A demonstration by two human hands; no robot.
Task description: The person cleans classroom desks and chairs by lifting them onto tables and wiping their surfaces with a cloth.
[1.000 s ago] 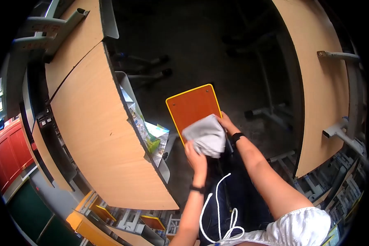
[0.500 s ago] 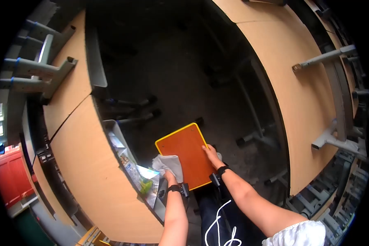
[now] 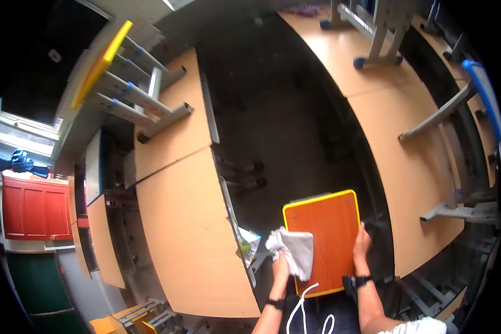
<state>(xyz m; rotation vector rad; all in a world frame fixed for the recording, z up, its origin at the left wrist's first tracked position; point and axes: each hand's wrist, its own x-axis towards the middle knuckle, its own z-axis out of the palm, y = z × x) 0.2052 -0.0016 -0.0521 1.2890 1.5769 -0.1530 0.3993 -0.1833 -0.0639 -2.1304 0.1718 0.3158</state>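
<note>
A reddish-brown board with a yellow edge [image 3: 333,239], like a stool or chair seat, is in front of my body. My left hand [image 3: 281,269] is closed on a crumpled light grey cloth [image 3: 298,251], which lies over the board's left edge. My right hand [image 3: 362,244] grips the right edge of the board, its fingers partly hidden behind it. Both wrists wear black bands.
Wooden desks stand at left [image 3: 189,234] and right [image 3: 384,133], with upturned chairs on them. Papers [image 3: 248,242] stick out of the left desk's compartment. Dark floor lies between the rows. A red cabinet [image 3: 36,209] is at far left.
The cloth moved from the board's near part to its left edge, and my right hand left the cloth for the board's right edge. The view has swung, shifting board and hands rightward and down.
</note>
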